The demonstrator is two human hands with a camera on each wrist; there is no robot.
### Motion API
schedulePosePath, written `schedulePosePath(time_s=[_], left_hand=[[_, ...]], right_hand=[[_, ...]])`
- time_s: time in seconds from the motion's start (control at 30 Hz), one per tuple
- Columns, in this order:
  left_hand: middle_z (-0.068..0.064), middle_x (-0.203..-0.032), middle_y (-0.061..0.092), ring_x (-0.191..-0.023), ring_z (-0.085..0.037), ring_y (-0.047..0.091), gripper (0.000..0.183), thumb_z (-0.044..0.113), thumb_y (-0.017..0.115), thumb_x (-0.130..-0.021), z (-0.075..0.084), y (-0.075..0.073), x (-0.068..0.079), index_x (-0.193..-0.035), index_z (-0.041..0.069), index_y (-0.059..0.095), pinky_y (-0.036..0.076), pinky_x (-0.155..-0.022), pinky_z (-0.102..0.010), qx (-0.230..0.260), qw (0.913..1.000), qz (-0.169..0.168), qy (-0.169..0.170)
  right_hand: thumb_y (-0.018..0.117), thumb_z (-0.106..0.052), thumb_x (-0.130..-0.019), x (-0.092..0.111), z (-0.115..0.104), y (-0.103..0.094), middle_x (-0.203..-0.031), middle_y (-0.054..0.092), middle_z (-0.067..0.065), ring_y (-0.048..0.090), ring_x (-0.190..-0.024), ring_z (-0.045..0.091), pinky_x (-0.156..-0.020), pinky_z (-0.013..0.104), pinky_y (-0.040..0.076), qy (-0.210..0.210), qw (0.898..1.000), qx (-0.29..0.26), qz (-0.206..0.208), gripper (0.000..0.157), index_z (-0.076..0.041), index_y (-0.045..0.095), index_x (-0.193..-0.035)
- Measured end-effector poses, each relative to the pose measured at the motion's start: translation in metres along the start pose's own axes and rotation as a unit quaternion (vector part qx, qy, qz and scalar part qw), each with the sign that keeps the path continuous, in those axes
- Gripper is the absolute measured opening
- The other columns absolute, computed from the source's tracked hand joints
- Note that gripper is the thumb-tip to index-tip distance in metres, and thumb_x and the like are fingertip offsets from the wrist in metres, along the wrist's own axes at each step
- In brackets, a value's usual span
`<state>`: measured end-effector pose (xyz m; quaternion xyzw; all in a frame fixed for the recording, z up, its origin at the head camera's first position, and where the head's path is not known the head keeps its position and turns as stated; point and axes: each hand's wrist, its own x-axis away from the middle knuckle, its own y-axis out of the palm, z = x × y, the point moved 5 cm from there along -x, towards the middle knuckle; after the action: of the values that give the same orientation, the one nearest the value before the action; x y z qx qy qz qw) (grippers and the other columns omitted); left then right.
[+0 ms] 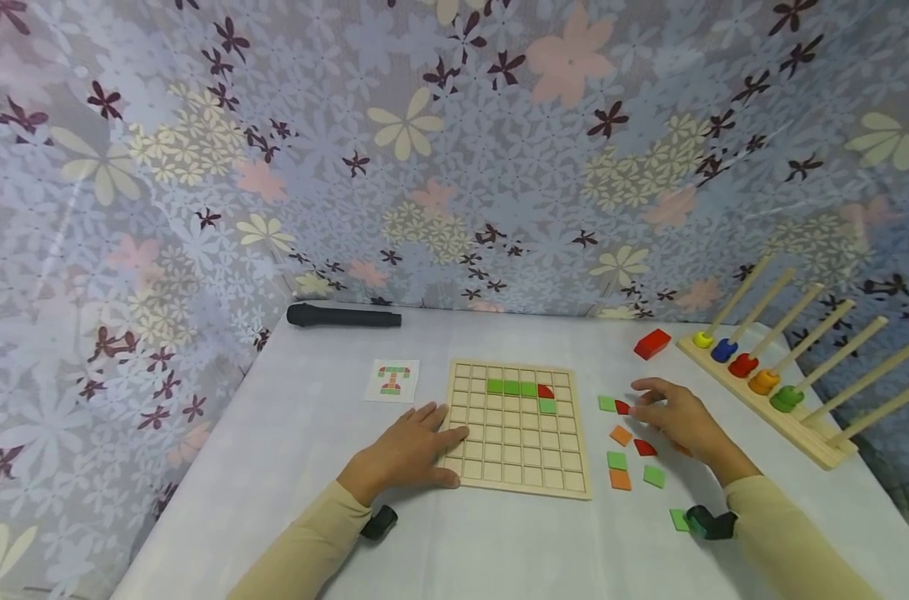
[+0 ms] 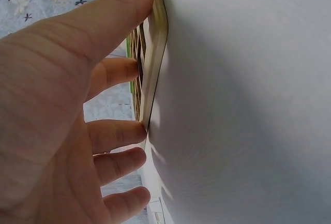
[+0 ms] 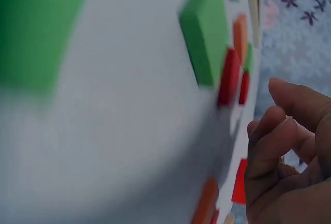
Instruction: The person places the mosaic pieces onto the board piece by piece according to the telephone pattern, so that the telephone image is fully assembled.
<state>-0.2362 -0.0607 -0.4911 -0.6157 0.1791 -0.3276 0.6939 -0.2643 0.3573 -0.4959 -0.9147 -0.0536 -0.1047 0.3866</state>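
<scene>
A wooden grid board (image 1: 512, 454) lies flat on the table. Along its upper part sit three green squares (image 1: 511, 387), a red quarter-round tile (image 1: 546, 391) and one more green square (image 1: 547, 406) below that. My left hand (image 1: 412, 450) rests on the board's left edge, fingers spread; in the left wrist view the thumb (image 2: 121, 6) touches the wooden rim. Over the table to the right, my right hand (image 1: 675, 419) is beside a loose red quarter-round tile (image 1: 622, 407) and a green square tile (image 1: 607, 403). Its fingers are loosely bent, with no tile visible between them.
Loose orange (image 1: 621, 435), red (image 1: 645, 448) and green tiles (image 1: 654, 476) lie right of the board. A pattern card (image 1: 392, 381) is at its left. Farther back are a black microphone (image 1: 342, 317), a red block (image 1: 652, 343) and a peg rack (image 1: 817, 446) with coloured beads.
</scene>
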Motion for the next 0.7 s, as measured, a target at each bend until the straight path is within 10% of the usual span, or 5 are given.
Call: schedulePosePath(time_s=[0.43, 0.7], left_hand=[[-0.02, -0.161, 0.036, -0.15, -0.04, 0.031, 0.076, 0.061, 0.069, -0.089, 0.0, -0.001, 0.0, -0.154, 0.026, 0.047, 0.031, -0.119, -0.056, -0.004, 1.0, 0.001, 0.001], [-0.02, -0.161, 0.037, -0.15, -0.039, 0.032, 0.076, 0.061, 0.068, -0.089, 0.001, 0.0, -0.001, -0.154, 0.026, 0.048, 0.032, -0.118, -0.057, -0.006, 0.9999, 0.006, 0.006]], right_hand=[[0.075, -0.031, -0.092, -0.015, -0.01, 0.019, -0.116, 0.064, 0.022, 0.059, -0.1, 0.033, -0.087, 0.051, 0.053, 0.052, 0.994, 0.091, -0.002, 0.046, 0.001, 0.061, -0.12], [0.069, -0.026, -0.093, -0.013, -0.009, 0.016, -0.1, 0.064, 0.014, 0.056, -0.089, 0.028, -0.074, 0.038, 0.052, 0.063, 0.992, 0.108, 0.009, 0.029, -0.001, 0.063, -0.107]])
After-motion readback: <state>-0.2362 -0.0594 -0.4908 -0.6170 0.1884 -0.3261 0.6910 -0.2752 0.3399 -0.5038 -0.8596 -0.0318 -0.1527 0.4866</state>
